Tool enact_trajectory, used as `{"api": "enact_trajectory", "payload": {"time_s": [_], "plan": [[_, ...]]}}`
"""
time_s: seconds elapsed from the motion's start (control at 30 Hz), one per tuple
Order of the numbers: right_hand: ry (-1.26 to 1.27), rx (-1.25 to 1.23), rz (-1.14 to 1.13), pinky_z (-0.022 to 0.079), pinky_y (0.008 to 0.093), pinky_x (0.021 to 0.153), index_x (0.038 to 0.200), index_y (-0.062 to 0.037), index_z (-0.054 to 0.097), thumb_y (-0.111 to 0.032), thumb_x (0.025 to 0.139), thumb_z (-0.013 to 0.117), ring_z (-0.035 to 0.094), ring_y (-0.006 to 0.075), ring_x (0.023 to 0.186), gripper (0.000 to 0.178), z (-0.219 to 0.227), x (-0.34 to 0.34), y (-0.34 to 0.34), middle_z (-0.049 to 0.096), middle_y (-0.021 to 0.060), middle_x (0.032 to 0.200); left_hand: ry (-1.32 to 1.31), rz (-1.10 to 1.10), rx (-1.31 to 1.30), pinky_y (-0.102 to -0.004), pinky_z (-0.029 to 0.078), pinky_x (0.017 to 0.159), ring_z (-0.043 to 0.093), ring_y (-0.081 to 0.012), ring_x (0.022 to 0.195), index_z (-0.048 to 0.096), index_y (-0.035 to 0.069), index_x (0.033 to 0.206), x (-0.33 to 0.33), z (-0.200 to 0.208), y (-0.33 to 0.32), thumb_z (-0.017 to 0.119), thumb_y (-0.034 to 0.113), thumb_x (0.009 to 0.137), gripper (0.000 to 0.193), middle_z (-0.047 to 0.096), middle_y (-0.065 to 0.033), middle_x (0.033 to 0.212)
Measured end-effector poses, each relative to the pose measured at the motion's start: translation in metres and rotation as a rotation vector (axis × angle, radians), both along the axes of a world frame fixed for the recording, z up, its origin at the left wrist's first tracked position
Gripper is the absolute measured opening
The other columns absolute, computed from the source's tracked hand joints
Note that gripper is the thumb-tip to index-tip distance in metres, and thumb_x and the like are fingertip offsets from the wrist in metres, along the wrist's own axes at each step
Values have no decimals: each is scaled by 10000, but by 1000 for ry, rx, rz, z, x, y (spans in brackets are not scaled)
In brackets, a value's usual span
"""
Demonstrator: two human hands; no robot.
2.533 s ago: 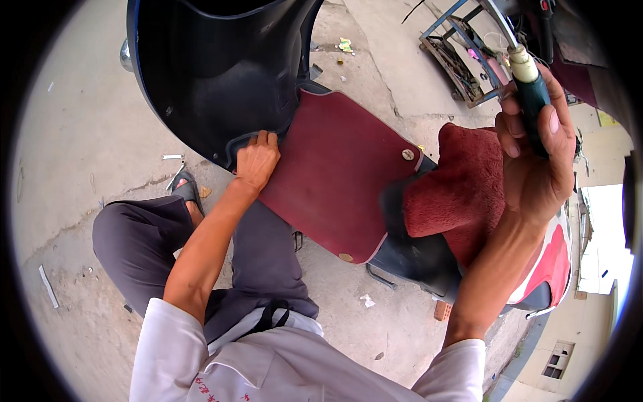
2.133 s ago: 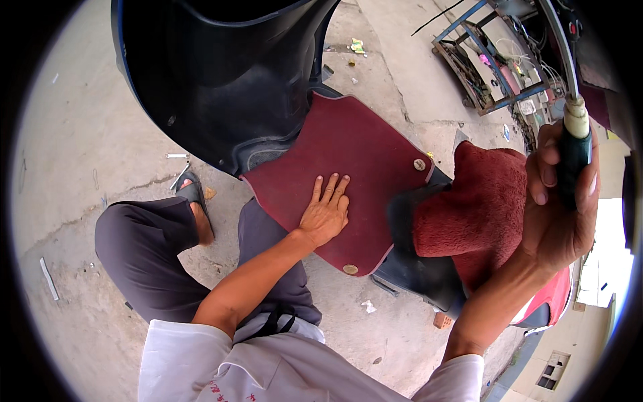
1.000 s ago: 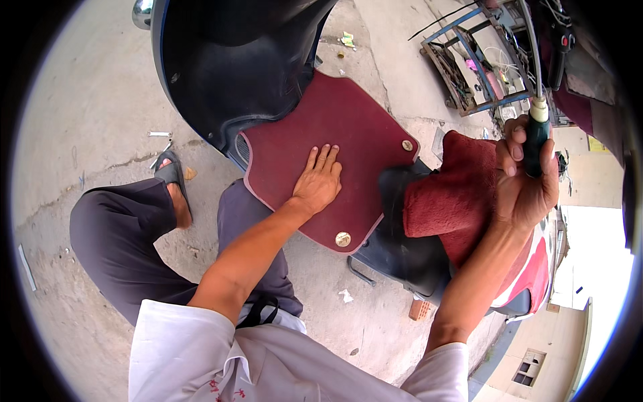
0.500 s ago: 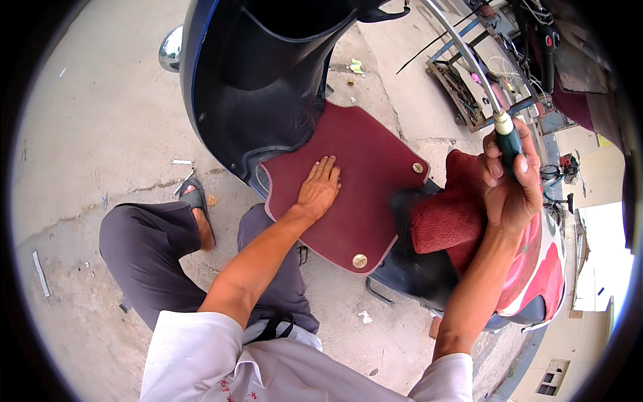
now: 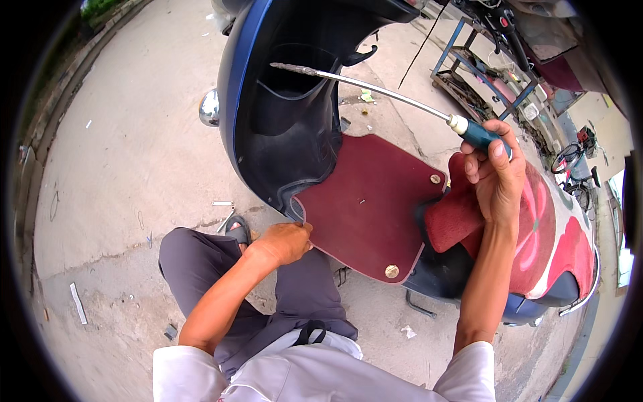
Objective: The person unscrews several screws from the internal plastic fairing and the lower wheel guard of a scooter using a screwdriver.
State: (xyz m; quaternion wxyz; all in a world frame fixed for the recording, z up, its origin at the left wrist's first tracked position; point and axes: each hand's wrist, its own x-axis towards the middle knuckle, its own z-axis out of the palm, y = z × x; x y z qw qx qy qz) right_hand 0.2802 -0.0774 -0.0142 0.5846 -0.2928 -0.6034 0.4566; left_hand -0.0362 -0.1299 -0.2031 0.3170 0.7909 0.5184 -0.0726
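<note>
My right hand (image 5: 499, 164) is raised above the scooter seat, its fingers wrapped round the green handle of a long screwdriver (image 5: 395, 99). The metal shaft reaches left across the dark leg shield (image 5: 288, 127), its tip in the air. My left hand (image 5: 284, 242) is closed at the near left edge of the dark red floor mat (image 5: 368, 221), fingers curled over the rim. The mat lies on the scooter's footboard. A tiny light piece (image 5: 362, 201), too small to name, rests on the mat. A red plush cover (image 5: 452, 218) drapes the seat below my right hand.
Wrenches or similar metal tools (image 5: 224, 209) lie on the concrete beside my sandalled foot (image 5: 238, 229). A blue metal rack (image 5: 482, 74) with parts stands at the far right, near another vehicle's handlebar (image 5: 506, 27). A bicycle (image 5: 573, 161) stands farther off.
My left hand has left the middle of the mat, where it lay flat, and now grips the near left edge. The screwdriver has swung from pointing up and away to pointing left.
</note>
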Motion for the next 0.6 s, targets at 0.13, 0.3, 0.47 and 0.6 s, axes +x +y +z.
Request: {"api": "enact_trajectory", "payload": {"time_s": [0.13, 0.3, 0.47, 0.6], "plan": [[58, 7, -102, 481, 233, 521, 1190, -8, 533, -250, 939, 729, 639, 164, 630, 399, -10, -20, -23, 701, 178, 863, -226, 76, 210, -435, 512, 954, 655, -392, 1083, 627, 25, 1224, -57, 70, 0, 582, 264, 987, 339, 708, -207, 1134], [175, 24, -223, 483, 238, 506, 1166, -4, 525, -273, 932, 736, 636, 166, 602, 415, -29, -39, -49, 694, 168, 838, -744, 400, 750, -272, 510, 674, 710, -145, 858, 680, 17, 1033, -68, 114, 6, 613, 74, 987, 100, 726, -74, 923], [175, 4, -316, 485, 239, 504, 1124, -3, 524, -249, 918, 739, 629, 152, 589, 386, -48, -57, -58, 685, 161, 803, -823, 434, 1190, -270, 437, 707, 532, -139, 814, 519, 31, 1150, -81, 102, 32, 700, 103, 904, 314, 587, -76, 968], [198, -48, -306, 475, 230, 489, 1098, 1, 523, -230, 912, 737, 621, 148, 563, 365, -60, -61, -68, 673, 151, 768, -631, 387, 1390, -384, 417, 940, 476, -256, 1110, 400, 27, 1353, -81, 104, 52, 744, 153, 783, 677, 466, -162, 1284]]}}
